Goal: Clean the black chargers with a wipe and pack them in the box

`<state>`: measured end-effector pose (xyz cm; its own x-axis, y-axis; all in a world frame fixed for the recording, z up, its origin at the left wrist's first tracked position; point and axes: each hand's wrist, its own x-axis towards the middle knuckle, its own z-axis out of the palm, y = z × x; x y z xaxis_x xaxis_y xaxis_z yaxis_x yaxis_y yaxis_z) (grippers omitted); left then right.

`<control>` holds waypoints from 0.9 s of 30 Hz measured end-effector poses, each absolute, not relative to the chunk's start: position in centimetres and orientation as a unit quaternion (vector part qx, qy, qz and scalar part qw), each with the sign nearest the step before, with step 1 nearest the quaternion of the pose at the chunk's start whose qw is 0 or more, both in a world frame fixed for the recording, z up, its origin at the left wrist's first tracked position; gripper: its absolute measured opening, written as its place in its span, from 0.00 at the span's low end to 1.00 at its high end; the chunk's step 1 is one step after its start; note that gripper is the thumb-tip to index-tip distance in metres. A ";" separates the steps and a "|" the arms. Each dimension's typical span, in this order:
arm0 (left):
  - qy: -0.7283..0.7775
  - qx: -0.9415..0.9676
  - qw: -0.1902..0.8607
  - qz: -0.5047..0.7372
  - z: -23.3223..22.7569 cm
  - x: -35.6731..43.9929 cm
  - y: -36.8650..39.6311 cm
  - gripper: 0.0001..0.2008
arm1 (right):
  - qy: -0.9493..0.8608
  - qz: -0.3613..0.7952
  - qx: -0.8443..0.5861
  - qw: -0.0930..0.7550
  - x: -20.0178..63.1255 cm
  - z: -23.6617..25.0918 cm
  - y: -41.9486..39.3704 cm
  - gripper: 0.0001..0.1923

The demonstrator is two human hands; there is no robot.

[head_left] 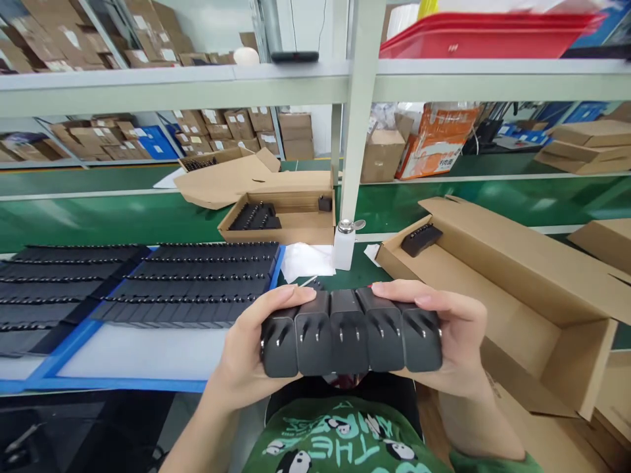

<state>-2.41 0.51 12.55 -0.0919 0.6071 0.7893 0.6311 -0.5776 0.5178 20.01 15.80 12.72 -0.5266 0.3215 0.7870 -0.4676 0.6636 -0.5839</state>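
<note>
You're at a factory packing line: beyond your grip runs a green conveyor belt [98, 217], metal shelving [197, 82] stacked with cardboard boxes [296, 135], and rows of black chargers [197, 282] to its left.

Both hands are raised close in front of the chest, palms turned toward each other; the left hand [246, 355] and right hand [456, 335] press inward, fingers curled over the top, thumbs tucked beneath, forearms angling upward

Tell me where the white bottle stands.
Head view, centre: the white bottle stands against the shelf post, between two open cartons, behind the held chargers.
</note>
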 end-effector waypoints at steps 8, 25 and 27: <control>-0.512 -0.665 0.009 -0.544 14.3 -1.7 -0.9 0.41 | -0.769 0.411 0.032 0.489 20.0 13.7 15.1 0.40; -0.603 -0.627 -0.057 -0.491 16.4 -0.8 -1.3 0.47 | -0.789 0.404 -0.119 0.448 20.8 14.5 13.6 0.39; -0.602 -0.626 -0.068 -0.491 16.4 -0.9 -1.2 0.48 | -0.793 0.393 -0.130 0.447 20.8 14.7 13.4 0.39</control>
